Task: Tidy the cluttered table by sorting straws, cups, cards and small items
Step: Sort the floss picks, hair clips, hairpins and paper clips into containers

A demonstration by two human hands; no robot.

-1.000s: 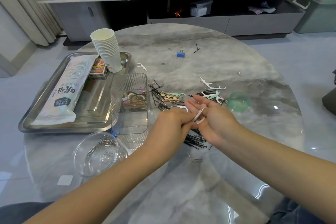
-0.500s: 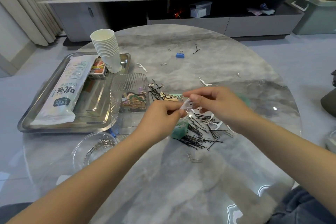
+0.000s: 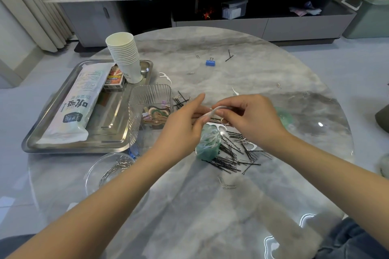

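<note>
The round marble surface (image 3: pixel 210 206) carries the whole sort. At its left, a steel tray (image 3: pixel 52 124) collects finished groups: a long white packet of straws (image 3: pixel 75 109), a stack of paper cups (image 3: pixel 125 57) and a small card box (image 3: pixel 114 79), likely parked there to free the middle. Just right of the tray a clear ribbed bin (image 3: pixel 150 99) holds coloured clips, and at the near left a clear bowl (image 3: pixel 107 171) holds paper clips. In the middle a heap of black hairpins (image 3: pixel 229 153) lies loose, touching a small green cup (image 3: pixel 207 147) stuffed with white floss picks. Above that cup the left hand (image 3: pixel 181 130) and right hand (image 3: pixel 250 120) both pinch one white floss pick (image 3: pixel 214 110), apparently to drop it in with its kind. A blue binder clip (image 3: pixel 210 62) lies far off, unsorted.
</note>
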